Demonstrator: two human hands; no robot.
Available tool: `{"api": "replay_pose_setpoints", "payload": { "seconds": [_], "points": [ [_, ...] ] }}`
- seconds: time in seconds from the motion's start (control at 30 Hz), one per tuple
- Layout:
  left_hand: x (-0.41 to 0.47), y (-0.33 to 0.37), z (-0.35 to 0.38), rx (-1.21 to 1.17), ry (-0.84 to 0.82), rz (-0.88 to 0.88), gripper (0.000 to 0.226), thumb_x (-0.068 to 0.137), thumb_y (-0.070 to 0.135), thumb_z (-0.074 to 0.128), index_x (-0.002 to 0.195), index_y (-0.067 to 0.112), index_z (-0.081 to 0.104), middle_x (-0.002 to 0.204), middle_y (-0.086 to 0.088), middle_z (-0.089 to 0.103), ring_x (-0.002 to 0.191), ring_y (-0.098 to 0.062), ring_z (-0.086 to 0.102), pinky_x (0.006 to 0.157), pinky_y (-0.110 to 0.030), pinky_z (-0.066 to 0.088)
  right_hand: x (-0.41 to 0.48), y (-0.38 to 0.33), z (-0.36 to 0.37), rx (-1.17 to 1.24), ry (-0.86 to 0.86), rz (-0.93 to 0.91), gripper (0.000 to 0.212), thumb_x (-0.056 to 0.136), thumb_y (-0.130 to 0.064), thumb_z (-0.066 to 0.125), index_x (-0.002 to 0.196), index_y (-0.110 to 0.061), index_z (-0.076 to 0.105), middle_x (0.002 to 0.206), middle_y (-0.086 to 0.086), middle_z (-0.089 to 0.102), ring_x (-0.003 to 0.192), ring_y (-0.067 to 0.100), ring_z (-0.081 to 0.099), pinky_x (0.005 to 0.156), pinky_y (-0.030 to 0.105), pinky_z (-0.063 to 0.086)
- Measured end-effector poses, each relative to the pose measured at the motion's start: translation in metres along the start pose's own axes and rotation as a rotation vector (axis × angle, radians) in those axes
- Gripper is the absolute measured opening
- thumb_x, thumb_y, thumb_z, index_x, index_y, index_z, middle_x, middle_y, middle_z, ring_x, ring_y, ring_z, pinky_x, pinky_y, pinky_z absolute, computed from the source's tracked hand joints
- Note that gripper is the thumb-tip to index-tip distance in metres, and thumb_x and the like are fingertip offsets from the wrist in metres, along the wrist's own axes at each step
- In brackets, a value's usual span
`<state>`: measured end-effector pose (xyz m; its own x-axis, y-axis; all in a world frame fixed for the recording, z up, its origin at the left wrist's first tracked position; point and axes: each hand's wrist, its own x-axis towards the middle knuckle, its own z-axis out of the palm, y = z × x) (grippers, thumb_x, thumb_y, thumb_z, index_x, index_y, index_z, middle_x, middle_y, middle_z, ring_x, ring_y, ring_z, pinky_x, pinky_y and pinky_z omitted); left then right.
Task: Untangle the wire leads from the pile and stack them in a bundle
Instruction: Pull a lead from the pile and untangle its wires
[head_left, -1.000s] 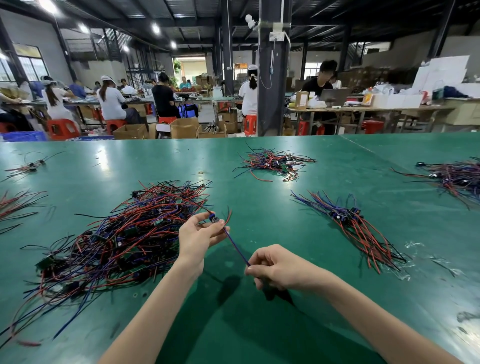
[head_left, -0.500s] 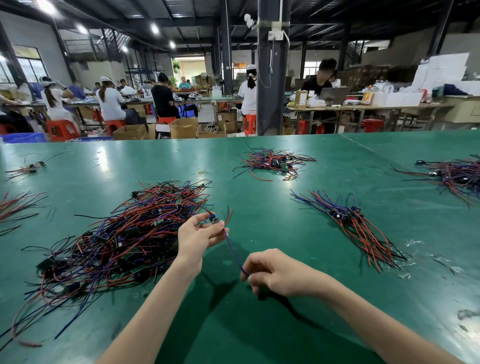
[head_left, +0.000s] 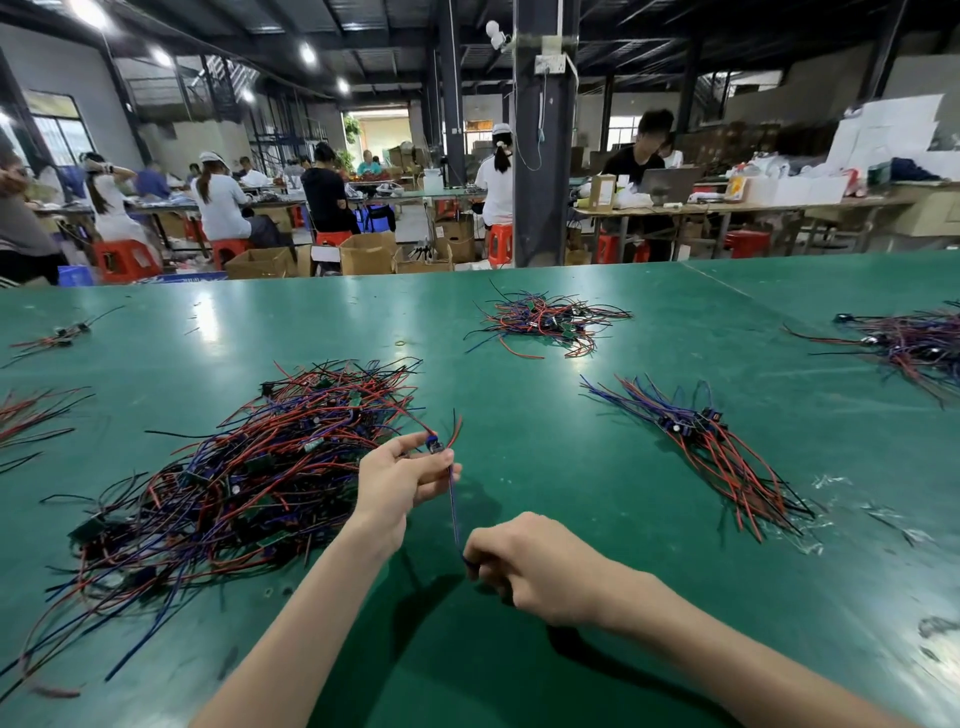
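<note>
One lead (head_left: 453, 512) between left hand (head_left: 395, 480) and right hand (head_left: 530, 566)

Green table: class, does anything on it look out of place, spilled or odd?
Yes: clear scraps lie scattered on the table just right of the sorted bundle; they look like litter, not leads.

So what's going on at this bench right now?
A person is working one wire lead with both hands over the green table. The left hand pinches its component end beside the big tangled pile. The right hand pinches the blue wire's lower end, so the wire runs between the hands. A bundle of straightened leads lies to the right, and this lead has not yet joined it.
</note>
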<state>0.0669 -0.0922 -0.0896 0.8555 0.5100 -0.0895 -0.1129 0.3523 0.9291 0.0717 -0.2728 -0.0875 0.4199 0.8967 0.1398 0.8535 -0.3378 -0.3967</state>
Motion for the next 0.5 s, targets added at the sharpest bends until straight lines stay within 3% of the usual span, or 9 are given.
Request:
{"api": "replay_pose_setpoints", "payload": {
  "seconds": [0.07, 0.13, 0.4, 0.5],
  "points": [
    [-0.0014, -0.0009, 0.0017, -0.013, -0.018, -0.033, 0.029, 0.077, -0.015, 0.065, 0.098, 0.001, 0.055, 0.068, -0.013, 0.068, 0.052, -0.020, 0.067, 0.049, -0.023, 0.055, 0.0005, -0.0040, 0.0039, -0.201, -0.013, -0.049, 0.024, 0.083, -0.003, 0.050, 0.103, -0.015, 0.058, 0.099, 0.005, 0.066, 0.086, 0.028, 0.056, 0.073, 0.034, 0.045],
    [-0.0014, -0.0007, 0.0022, -0.015, -0.027, -0.048, 0.028, 0.077, -0.015, 0.065, 0.099, 0.000, 0.055, 0.067, -0.012, 0.068, 0.053, -0.020, 0.067, 0.049, -0.023, 0.055, 0.0011, -0.0068, 0.0037, -0.254, -0.019, -0.058, 0.027, 0.081, -0.002, 0.050, 0.104, -0.015, 0.056, 0.103, 0.005, 0.065, 0.091, 0.032, 0.056, 0.073, 0.037, 0.045],
    [-0.0009, -0.0011, 0.0005, -0.001, -0.043, -0.076, 0.028, 0.076, -0.014, 0.066, 0.098, 0.000, 0.056, 0.067, -0.012, 0.069, 0.055, -0.021, 0.068, 0.051, -0.023, 0.056, -0.0008, -0.0017, 0.0000, -0.147, 0.004, -0.052, 0.032, 0.077, 0.000, 0.049, 0.102, -0.016, 0.060, 0.100, 0.001, 0.068, 0.089, 0.028, 0.057, 0.074, 0.035, 0.046],
    [-0.0010, -0.0002, -0.0003, -0.007, -0.046, -0.080, 0.028, 0.077, -0.014, 0.066, 0.100, -0.001, 0.056, 0.067, -0.011, 0.070, 0.056, -0.021, 0.068, 0.051, -0.023, 0.056, -0.0013, -0.0030, -0.0011, -0.002, -0.004, 0.013, 0.032, 0.073, 0.005, 0.047, 0.094, -0.013, 0.063, 0.084, -0.001, 0.069, 0.074, 0.016, 0.058, 0.067, 0.026, 0.046]
  ]
}}
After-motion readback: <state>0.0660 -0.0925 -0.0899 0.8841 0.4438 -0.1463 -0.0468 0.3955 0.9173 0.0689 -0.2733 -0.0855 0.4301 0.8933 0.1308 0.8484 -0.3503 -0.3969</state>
